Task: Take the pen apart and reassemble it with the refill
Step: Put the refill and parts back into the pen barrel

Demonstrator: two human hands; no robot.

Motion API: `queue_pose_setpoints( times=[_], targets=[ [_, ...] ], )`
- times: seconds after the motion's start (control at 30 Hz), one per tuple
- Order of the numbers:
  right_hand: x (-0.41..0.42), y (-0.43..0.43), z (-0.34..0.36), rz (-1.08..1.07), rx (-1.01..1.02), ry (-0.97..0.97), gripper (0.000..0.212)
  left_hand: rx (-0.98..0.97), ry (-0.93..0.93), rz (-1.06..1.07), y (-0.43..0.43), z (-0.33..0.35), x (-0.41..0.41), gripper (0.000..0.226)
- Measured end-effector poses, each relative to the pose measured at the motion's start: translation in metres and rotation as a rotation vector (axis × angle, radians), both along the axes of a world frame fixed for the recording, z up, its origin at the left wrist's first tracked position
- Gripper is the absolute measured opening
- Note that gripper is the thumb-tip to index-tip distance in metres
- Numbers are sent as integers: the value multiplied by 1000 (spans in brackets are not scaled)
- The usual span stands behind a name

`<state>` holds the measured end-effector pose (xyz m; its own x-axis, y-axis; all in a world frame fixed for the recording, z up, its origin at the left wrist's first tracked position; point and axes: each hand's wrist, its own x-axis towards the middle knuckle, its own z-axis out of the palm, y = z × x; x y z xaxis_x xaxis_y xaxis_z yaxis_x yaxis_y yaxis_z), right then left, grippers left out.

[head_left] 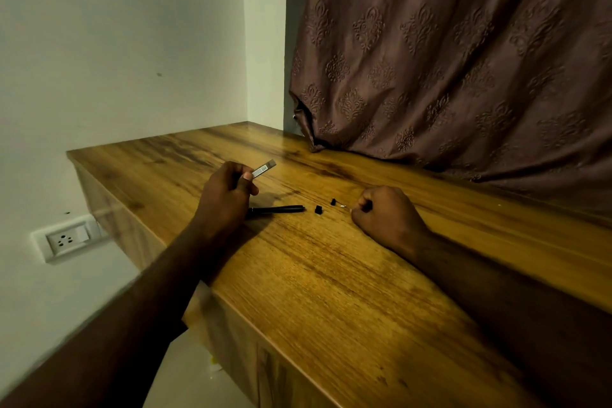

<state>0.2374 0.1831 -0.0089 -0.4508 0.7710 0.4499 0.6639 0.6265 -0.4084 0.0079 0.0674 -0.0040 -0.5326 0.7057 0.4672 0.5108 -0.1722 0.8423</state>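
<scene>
I see the pen in pieces. Its black barrel (277, 209) lies flat on the wooden top, lengthwise left to right. The silvery refill (264, 168), with a printed label, is raised off the surface, tilted up to the right. Two small black parts (318, 209) (333, 201) lie apart, right of the barrel; beside them is something pale, possibly a spring (344, 206).

Dim, warm light; soft glare on tabletop (331, 275); left forearm (116, 325) motion-blurred; wide-angle bending at edges.
</scene>
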Motion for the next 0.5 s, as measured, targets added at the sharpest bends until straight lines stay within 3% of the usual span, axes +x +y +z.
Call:
queue_pose_setpoints(
  times=[0.27, 0.5],
  targets=[
    [0, 0, 0, -9, -34, 20, 12, 4, -10, -1, -1, 0, 1, 13],
    [3, 7, 3, -81, -103, 296, 19, 5, -19, -13, 0, 1, 0, 17]
  ],
)
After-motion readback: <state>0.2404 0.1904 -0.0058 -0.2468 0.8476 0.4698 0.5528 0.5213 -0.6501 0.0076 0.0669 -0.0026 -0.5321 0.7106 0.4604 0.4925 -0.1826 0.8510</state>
